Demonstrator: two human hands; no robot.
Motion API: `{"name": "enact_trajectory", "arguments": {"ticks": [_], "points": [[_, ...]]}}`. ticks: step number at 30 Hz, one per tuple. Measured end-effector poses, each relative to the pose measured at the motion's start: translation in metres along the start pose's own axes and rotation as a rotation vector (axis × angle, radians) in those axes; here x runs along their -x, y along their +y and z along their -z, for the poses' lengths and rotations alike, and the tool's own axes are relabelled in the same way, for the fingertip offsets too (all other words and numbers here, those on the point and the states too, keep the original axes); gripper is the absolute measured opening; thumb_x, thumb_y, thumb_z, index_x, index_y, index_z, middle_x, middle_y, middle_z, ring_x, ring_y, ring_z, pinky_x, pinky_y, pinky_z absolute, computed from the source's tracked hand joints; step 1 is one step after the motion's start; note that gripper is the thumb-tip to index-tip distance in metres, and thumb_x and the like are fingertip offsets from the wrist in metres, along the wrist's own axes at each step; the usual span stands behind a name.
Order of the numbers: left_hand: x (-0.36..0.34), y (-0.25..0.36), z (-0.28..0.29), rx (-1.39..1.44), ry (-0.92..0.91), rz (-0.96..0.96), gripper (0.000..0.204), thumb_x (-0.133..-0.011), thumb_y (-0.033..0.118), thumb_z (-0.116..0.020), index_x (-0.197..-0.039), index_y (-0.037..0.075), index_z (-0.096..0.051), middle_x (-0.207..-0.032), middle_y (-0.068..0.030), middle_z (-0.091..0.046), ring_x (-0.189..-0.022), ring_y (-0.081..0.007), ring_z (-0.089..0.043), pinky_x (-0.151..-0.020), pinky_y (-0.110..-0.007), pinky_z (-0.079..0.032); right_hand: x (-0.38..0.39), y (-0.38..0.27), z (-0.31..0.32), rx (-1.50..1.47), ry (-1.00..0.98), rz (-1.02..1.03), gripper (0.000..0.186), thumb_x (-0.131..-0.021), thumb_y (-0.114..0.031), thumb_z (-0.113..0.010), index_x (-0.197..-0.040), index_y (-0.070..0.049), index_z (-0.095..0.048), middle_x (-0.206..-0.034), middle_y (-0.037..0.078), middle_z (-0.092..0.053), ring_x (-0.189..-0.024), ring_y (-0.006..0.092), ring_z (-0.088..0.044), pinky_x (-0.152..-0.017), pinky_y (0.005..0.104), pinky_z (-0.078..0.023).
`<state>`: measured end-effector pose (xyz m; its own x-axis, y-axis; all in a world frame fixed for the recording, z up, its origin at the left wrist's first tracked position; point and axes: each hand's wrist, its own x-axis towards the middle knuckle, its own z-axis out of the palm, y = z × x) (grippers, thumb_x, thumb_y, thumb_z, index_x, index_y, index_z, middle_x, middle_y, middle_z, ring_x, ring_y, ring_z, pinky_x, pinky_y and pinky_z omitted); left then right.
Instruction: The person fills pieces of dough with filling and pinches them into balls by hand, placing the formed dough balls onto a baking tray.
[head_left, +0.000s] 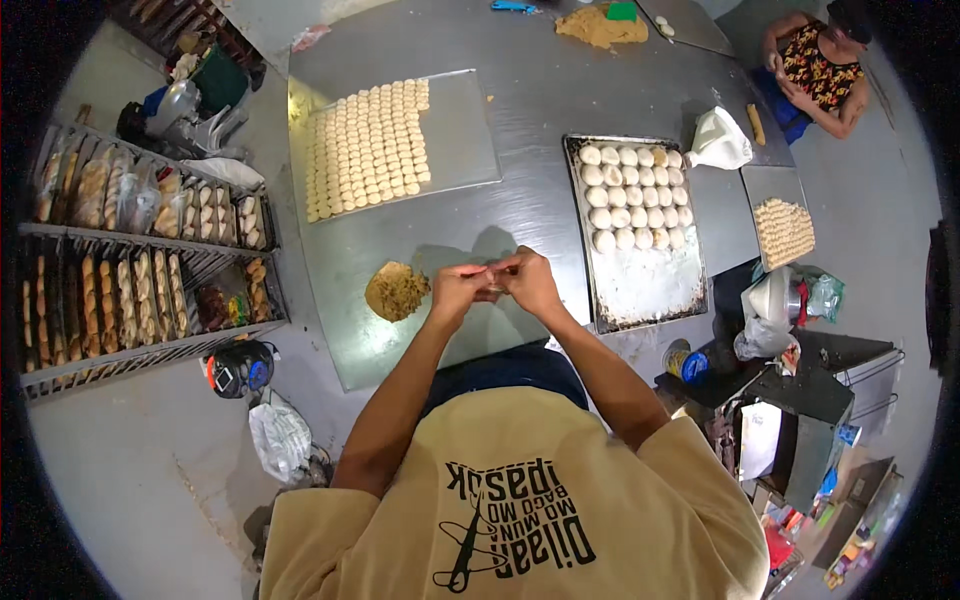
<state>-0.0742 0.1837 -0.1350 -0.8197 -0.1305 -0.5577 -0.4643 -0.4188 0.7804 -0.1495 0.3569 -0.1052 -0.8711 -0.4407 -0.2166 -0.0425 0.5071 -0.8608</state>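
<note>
Over the near part of the metal table, my left hand (458, 291) and my right hand (534, 283) meet with their fingertips pinched together. Between them is a small pale piece of dough (491, 287), mostly hidden by the fingers. Just left of my left hand lies a crumbly brown mound of filling (397, 292). To the right of my right hand, a dark-rimmed baking tray (648, 298) carries rows of round white dough balls (637, 192) on its far part, with its near part bare.
Farther left, a metal sheet (462, 130) holds many small dough pieces (372, 145). A white plastic container (720, 140) and another tray of small pieces (783, 232) are at right. Bread racks (150, 270) stand left. Another person (815, 70) is at the far right.
</note>
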Motion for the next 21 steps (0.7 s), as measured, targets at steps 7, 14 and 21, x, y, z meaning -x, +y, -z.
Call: {"name": "enact_trajectory", "arguments": {"ticks": [7,14,21], "points": [[-0.034,-0.032,-0.007,-0.811,0.164,-0.197,0.013,-0.097,0.006,-0.077,-0.105,-0.003,-0.083,-0.089,-0.0128,-0.082,-0.074,-0.0153,-0.077,-0.066,-0.031,-0.064,-0.008,0.053,-0.020,0.156,0.037,0.266,0.025,-0.080,-0.019,-0.089,-0.102,-0.007,-0.086,-0.095,0.015,-0.071,-0.087,0.0323,-0.073,-0.083,0.0428,-0.061],[-0.026,-0.032,-0.005,-0.859,0.244,-0.337,0.021,-0.092,0.011,-0.081,-0.110,0.001,-0.084,-0.088,-0.0187,-0.082,-0.073,-0.0243,-0.079,-0.067,-0.040,-0.062,-0.015,0.039,-0.012,0.234,-0.004,0.143,0.018,-0.086,-0.013,-0.081,-0.100,-0.003,-0.083,-0.104,0.020,-0.074,-0.087,0.0346,-0.077,-0.082,0.0450,-0.063],[-0.001,-0.026,-0.032,-1.001,0.238,-0.599,0.026,-0.083,0.009,-0.086,-0.108,0.004,-0.086,-0.090,-0.0176,-0.076,-0.088,-0.0335,-0.076,-0.083,-0.044,-0.062,-0.049,0.058,0.005,0.051,-0.327,-0.064,0.028,-0.084,-0.020,-0.087,-0.106,-0.004,-0.085,-0.083,0.016,-0.080,-0.082,0.0303,-0.080,-0.078,0.0403,-0.063]]}}
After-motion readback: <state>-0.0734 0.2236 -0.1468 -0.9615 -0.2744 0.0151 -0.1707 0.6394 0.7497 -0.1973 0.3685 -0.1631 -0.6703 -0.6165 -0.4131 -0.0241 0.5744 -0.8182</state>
